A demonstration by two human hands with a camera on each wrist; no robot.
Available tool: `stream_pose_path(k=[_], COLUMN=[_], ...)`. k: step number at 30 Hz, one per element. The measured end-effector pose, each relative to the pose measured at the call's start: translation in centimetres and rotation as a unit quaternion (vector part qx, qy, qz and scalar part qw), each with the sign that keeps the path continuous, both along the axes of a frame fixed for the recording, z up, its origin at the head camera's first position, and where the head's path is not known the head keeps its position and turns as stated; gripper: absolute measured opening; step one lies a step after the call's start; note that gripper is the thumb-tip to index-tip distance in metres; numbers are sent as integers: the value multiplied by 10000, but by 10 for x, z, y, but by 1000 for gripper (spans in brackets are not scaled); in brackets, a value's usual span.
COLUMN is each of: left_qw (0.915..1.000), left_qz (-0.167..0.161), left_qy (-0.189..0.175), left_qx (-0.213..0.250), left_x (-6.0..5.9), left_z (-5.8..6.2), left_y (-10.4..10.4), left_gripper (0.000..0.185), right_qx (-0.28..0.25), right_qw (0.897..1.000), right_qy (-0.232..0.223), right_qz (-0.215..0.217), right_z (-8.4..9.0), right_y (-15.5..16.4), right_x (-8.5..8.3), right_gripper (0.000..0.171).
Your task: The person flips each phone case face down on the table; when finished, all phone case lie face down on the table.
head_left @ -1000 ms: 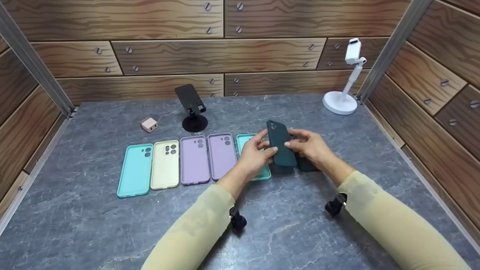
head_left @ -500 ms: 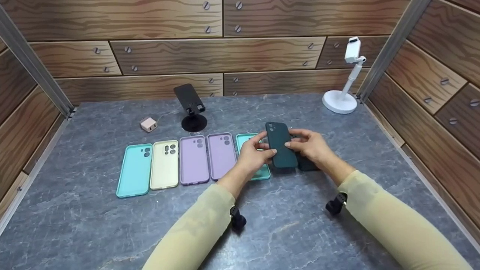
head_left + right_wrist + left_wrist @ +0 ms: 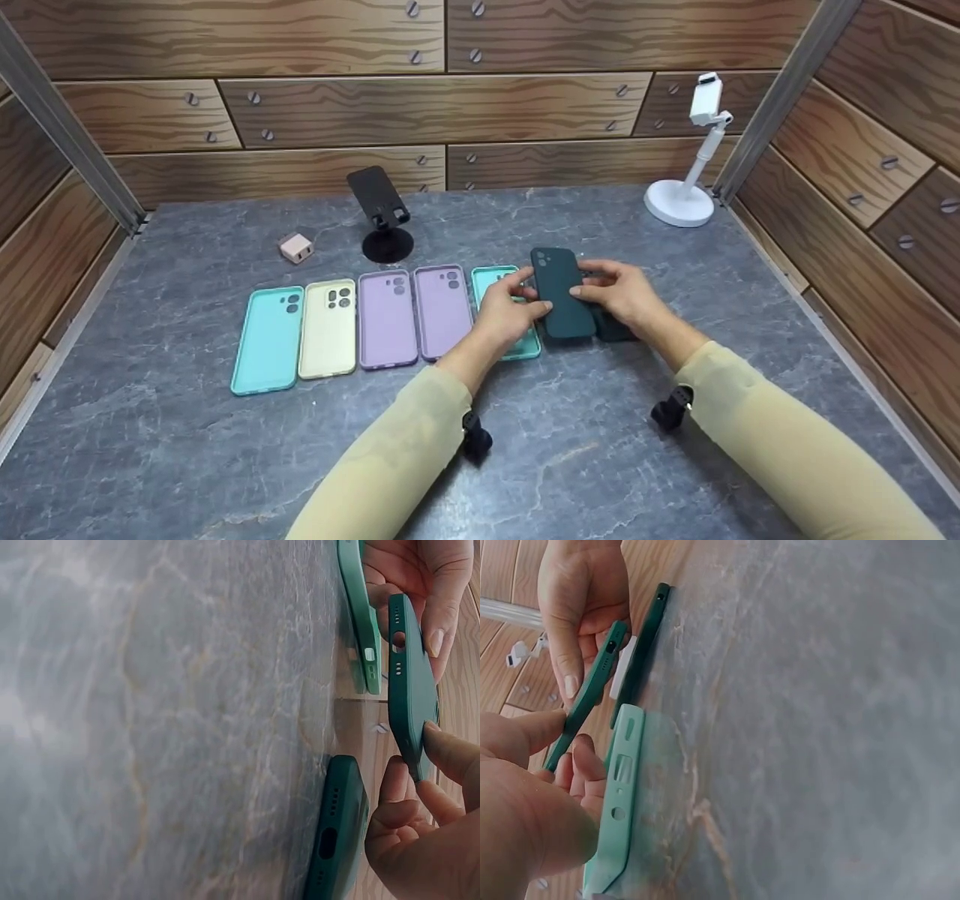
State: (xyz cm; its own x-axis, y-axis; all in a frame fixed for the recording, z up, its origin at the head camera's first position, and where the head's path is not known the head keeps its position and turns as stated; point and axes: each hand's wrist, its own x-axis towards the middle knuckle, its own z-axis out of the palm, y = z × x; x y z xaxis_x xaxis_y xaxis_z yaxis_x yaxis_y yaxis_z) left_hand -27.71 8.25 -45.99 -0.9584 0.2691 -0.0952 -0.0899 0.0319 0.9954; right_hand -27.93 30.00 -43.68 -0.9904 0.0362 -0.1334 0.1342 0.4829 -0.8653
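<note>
A dark green phone case [image 3: 565,296] is held above the table between both hands, its back with the camera cutouts facing up. My left hand [image 3: 506,309] pinches its left edge, thumb on the back. The right hand [image 3: 621,294] grips the opposite edge in the same way. In both wrist views the case [image 3: 592,690] is seen edge-on, raised off the tabletop. Beneath the left hand lies a turquoise phone case [image 3: 525,346], partly covered. Under the right hand rests another dark phone case [image 3: 616,328], mostly hidden; the right wrist view shows that dark green case [image 3: 337,832] too.
Leftward along the row lie two purple cases [image 3: 388,322], a cream case [image 3: 328,330] and a turquoise case [image 3: 268,341]. Behind them stand a pink charger [image 3: 296,247] and a black phone stand [image 3: 386,214]. A white phone stand [image 3: 682,199] is at the back right, near wood-patterned walls.
The dark green case has tilted slightly so its back faces the head camera more squarely, and it sits a little lower. Both hands keep their hold in nearly the same place.
</note>
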Motion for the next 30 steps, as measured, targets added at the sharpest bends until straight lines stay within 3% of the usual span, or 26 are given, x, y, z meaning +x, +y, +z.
stream_pose_path(k=[30], left_qw=[9965], left_qz=[33], left_qy=[141], left_qx=[-818], left_x=[-3], left_z=[-8], left_y=[2], left_gripper=[69], right_qx=[416], right_qw=[9986], right_qy=[296], right_qz=[155], right_z=[-9], right_y=[0], right_x=[-2], right_gripper=[58])
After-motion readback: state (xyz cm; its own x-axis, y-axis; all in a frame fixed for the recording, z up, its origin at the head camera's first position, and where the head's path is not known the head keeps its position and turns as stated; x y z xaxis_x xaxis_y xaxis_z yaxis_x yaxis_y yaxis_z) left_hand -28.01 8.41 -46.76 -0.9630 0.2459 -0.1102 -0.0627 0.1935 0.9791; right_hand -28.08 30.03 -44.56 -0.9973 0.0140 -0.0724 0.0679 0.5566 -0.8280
